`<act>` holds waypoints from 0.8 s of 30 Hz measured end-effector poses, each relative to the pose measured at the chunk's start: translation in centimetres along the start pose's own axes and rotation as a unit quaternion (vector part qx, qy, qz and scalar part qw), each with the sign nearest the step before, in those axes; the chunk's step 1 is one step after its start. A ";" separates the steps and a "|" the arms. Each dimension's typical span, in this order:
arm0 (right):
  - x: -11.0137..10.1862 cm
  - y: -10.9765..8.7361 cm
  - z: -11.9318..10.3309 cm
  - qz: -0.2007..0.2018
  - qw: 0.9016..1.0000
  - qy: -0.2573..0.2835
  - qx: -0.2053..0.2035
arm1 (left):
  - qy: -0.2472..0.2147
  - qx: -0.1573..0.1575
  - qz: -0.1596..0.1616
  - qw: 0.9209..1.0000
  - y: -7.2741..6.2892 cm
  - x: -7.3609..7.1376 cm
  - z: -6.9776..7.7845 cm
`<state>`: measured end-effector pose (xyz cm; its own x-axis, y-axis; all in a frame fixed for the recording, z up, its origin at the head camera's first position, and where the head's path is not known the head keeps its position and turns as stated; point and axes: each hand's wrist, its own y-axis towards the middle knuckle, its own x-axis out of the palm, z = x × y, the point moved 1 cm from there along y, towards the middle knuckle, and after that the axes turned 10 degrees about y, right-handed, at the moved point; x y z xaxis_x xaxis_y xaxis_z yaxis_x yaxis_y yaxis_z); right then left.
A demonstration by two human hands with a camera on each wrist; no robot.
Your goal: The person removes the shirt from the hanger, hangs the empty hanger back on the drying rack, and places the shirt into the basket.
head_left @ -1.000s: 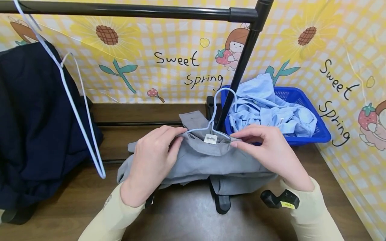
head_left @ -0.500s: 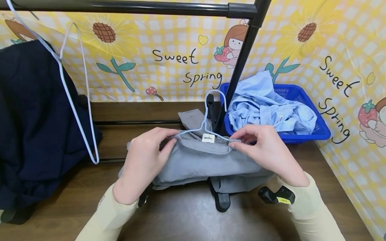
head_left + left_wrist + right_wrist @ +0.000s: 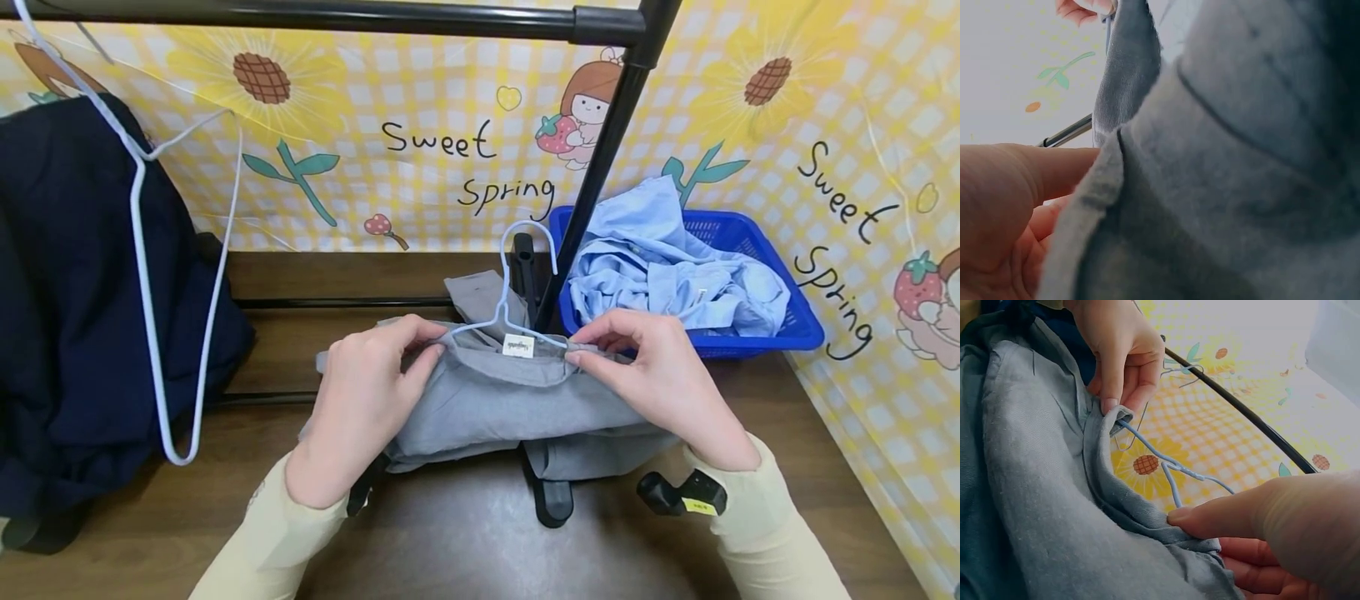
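A grey shirt [image 3: 480, 408] with a white neck label [image 3: 518, 347] is held by its neckline. Inside the neckline sits a light blue wire hanger [image 3: 504, 271], its hook rising above the fabric and its lower part hidden. My left hand [image 3: 367, 392] pinches the left end of the neckline, between thumb and fingers. At the other end, my right hand [image 3: 660, 379] pinches the fabric near the hanger's shoulder. From the right wrist view, the blue wire [image 3: 1147, 445] runs into the cloth by the left hand's thumb. Grey cloth [image 3: 1229, 206] fills much of the left wrist view.
Behind the right hand stands a blue basket [image 3: 806, 333] with light blue clothing [image 3: 675, 275] in it. A black rack rail [image 3: 337, 18] crosses the top, joined to a slanted post [image 3: 603, 150]. At left hang a bare wire hanger [image 3: 142, 258] and a navy garment [image 3: 60, 292].
My left hand and the hanger's hook have shifted a little left. The neckline now looks wider between my hands. The bare hanger on the rail has swung and turned.
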<state>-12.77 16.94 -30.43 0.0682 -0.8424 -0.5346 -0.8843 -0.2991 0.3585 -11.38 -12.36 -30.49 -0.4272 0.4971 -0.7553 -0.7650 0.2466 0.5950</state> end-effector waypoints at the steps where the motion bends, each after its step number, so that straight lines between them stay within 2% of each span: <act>1: 0.1 0.0 0.0 0.002 1.000 0.001 -0.003 | 0.001 0.003 0.003 1.000 0.0 0.0 0.0; 8: 1.4 0.8 -0.8 0.010 0.999 0.031 -0.002 | -0.002 0.035 0.009 0.999 -0.2 0.6 1.0; 12: 2.4 1.4 -1.4 0.022 0.999 0.039 -0.020 | -0.021 0.041 0.012 0.999 -0.1 0.9 1.3; 18: 2.5 1.8 -1.8 0.035 0.998 0.044 -0.041 | -0.059 0.034 0.006 0.998 0.3 0.4 0.7; 24: 1.1 1.9 -1.4 0.078 0.995 0.049 -0.028 | -0.049 0.014 -0.002 0.999 0.4 -0.6 -0.8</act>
<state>-13.74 14.87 -29.26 -0.0207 -0.9192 -0.3933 -0.8605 -0.1838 0.4751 -11.80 -13.22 -29.97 -0.3744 0.5750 -0.7275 -0.7518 0.2710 0.6012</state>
